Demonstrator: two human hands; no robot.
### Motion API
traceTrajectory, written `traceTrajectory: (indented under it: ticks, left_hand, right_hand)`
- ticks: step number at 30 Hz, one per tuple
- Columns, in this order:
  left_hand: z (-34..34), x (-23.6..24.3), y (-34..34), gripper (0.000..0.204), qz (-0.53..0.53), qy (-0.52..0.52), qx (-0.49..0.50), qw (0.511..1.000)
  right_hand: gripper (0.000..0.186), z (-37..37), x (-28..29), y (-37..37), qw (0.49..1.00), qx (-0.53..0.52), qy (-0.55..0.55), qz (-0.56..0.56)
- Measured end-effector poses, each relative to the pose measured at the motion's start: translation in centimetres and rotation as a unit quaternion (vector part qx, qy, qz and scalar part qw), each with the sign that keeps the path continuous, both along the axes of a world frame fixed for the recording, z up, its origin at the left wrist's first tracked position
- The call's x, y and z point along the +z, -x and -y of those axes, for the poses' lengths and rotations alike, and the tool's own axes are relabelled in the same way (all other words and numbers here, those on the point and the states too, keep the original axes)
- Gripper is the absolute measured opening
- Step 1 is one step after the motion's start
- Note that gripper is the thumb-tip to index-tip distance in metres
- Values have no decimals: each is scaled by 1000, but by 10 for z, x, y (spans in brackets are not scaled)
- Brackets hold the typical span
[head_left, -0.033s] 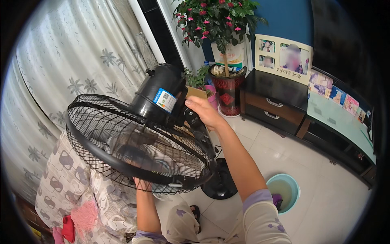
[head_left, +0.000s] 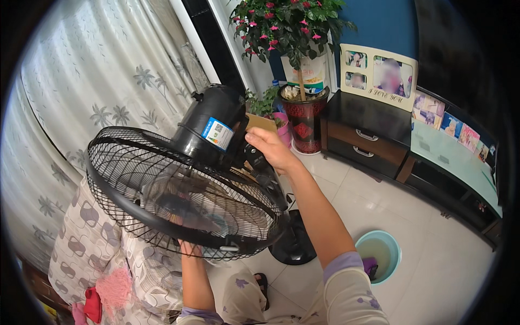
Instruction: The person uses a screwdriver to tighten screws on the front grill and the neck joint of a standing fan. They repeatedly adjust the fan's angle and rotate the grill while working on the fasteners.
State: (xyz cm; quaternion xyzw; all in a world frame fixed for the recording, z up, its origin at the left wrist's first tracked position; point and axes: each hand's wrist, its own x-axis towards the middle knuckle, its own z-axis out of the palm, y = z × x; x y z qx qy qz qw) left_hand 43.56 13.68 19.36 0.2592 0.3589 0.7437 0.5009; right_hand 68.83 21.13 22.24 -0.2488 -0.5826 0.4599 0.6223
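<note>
A black standing fan point(head_left: 179, 184) is tilted with its round wire cage facing me. Its black motor housing point(head_left: 211, 124) carries a blue and white label. My right hand point(head_left: 271, 149) reaches up behind the motor, with its fingers closed on the fan's neck joint. My left hand point(head_left: 189, 248) comes from below and grips the lower rim of the cage, partly hidden by the wires. The blades show dimly through the grille.
The fan's round black base point(head_left: 292, 246) stands on the white tile floor beside a light blue bucket point(head_left: 382, 252). A flowering plant in a dark red pot point(head_left: 303, 116), a dark cabinet point(head_left: 368, 135) and a photo frame point(head_left: 379, 70) are behind. Curtains point(head_left: 108, 70) and a patterned cover point(head_left: 86, 244) lie left.
</note>
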Motion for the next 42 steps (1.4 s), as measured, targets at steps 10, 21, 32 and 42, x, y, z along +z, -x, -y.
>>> traceTrajectory:
  ticks: [10, 21, 32, 42]
  left_hand:
    - [7, 0, 11, 28, -57, -36, -24, 997]
    - [-17, 2, 13, 29, -84, -47, -39, 995]
    - [-73, -4, 18, 29, -97, -54, -85, 990]
    - [-91, -21, 24, 30, -82, -46, -143, 985]
  right_hand:
    - [54, -3, -22, -3, 995, 39, -88, -21]
    - [45, 4, -23, 7, 991, -46, -102, -74]
    - [39, 18, -17, 12, 979, -175, -79, -63]
    - [37, 17, -24, -4, 996, -34, 1, -81]
